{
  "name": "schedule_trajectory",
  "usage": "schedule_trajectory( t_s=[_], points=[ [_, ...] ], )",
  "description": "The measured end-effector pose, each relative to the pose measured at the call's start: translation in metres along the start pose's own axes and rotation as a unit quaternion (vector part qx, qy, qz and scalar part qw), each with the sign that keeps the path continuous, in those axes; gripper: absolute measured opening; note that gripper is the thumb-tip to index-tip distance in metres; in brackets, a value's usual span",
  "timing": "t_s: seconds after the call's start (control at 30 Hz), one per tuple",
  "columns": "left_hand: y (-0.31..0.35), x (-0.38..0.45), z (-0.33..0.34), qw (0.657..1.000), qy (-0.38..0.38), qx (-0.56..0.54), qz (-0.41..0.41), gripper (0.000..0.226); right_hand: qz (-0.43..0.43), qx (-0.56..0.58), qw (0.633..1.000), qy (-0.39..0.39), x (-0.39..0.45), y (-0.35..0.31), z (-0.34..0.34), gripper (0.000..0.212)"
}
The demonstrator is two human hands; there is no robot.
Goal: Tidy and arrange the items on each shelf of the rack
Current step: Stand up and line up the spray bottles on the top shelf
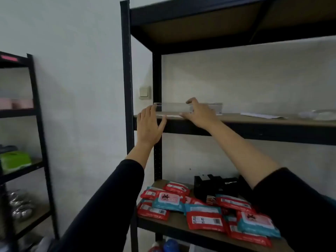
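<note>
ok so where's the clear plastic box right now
In the head view the clear plastic box sits at the left end of the upper shelf, near the rack's rear post, between the left hand and right hand.

A: rack (126, 70) frame black, shelf boards (254, 120) tan wood. Wipe packs (205, 220) at 6 o'clock: red and teal, some with pink lids.
B: at 9 o'clock, green box (15, 160), pink containers (17, 104). Sleeves (101, 206) black.
</note>
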State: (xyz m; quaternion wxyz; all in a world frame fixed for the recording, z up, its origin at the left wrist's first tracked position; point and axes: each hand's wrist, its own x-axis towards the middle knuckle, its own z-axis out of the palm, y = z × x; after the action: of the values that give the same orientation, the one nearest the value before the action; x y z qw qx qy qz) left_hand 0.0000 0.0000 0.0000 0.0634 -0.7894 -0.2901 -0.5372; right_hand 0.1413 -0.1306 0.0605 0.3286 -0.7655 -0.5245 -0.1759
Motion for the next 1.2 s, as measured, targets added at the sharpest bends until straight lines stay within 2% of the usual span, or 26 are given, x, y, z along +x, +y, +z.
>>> schedule_trajectory(
  t_s=[0.13,0.23,0.27,0.37,0.63,0.8,0.97,1.1,1.2],
  points=[
    [-0.014,-0.004,0.017,0.999,-0.029,-0.023,0.002,0.069,0.027,0.029,0.998,-0.055,0.010,0.006,0.004,0.059],
    [-0.021,-0.007,0.029,0.999,-0.016,-0.038,0.012,0.069,0.030,0.078,0.995,-0.059,0.015,0.007,0.005,0.074],
    [-0.022,-0.007,0.031,0.999,-0.006,-0.046,0.017,0.068,0.026,0.101,0.993,-0.055,0.016,0.005,0.002,0.073],
    [-0.022,-0.009,0.034,0.998,0.014,-0.061,0.024,0.067,0.025,0.198,0.979,-0.044,0.023,0.004,-0.003,0.064],
    [-0.025,-0.011,0.037,0.997,0.019,-0.061,0.031,0.066,0.055,0.249,0.966,0.032,0.054,0.008,0.009,0.027],
    [-0.029,-0.012,0.037,0.997,0.017,-0.054,0.043,0.066,0.095,0.249,0.964,0.002,0.071,-0.002,0.016,0.029],
    [-0.029,-0.011,0.038,0.997,0.015,-0.056,0.044,0.067,0.122,0.255,0.958,-0.049,0.085,-0.003,0.026,0.018],
    [-0.031,-0.011,0.040,0.997,0.017,-0.056,0.044,0.067,0.123,0.218,0.966,-0.056,0.083,-0.001,0.028,0.027],
    [-0.029,-0.011,0.040,0.997,0.026,-0.066,0.041,0.066,0.124,0.222,0.965,-0.063,0.078,0.005,0.019,0.026]
  ],
)
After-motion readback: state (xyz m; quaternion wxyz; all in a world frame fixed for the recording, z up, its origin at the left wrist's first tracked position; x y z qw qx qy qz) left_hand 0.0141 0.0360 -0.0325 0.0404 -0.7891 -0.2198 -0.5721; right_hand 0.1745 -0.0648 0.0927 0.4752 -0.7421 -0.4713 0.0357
